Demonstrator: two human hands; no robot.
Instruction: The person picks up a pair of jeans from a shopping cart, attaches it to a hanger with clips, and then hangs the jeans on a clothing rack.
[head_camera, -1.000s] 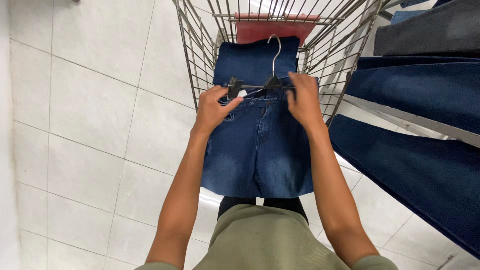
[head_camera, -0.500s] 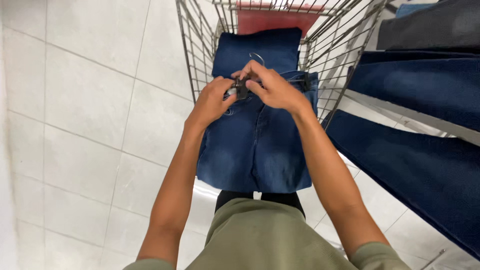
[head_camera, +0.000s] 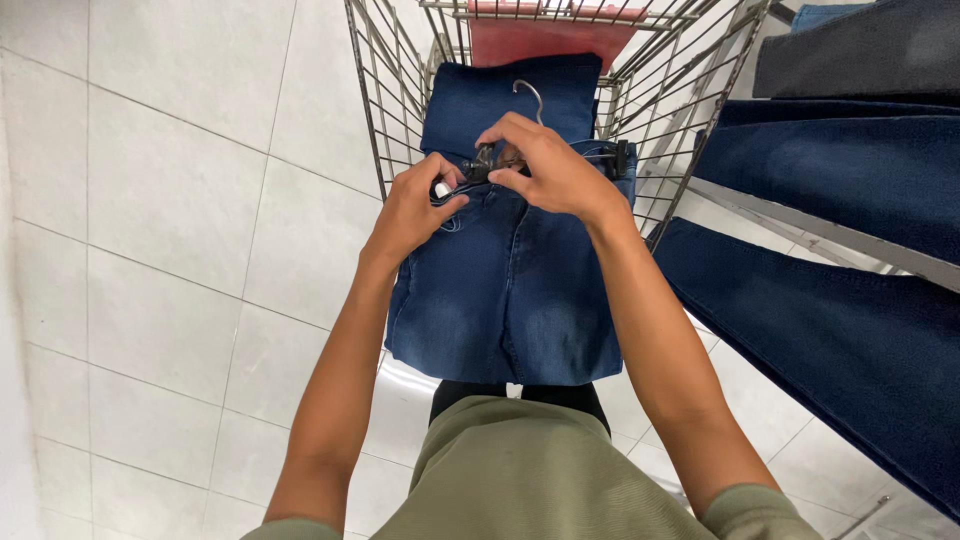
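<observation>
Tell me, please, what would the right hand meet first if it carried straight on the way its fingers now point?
The right hand points left along the black hanger at the jeans' waistband; it would probably meet the left hand first, since their fingertips nearly touch, though depth is unclear.

Right hand (head_camera: 548, 172) has moved: 1 s ago it gripped the right end of the black clip hanger (head_camera: 520, 160), w/ fingers draped over the jeans' waistband; now it's at the hanger's middle, just below the metal hook (head_camera: 529, 97), fingers curled over the bar. That leaves the hanger's right clip (head_camera: 621, 158) uncovered, where the hand hid it before. Left hand (head_camera: 415, 208) is at the left clip as before, but its fingers are pinched tighter around it. Folded blue jeans (head_camera: 505, 290) hang a bit lower over the cart's (head_camera: 372, 95) edge. Head cam has tilted slightly, so the cart sits higher in frame.
</observation>
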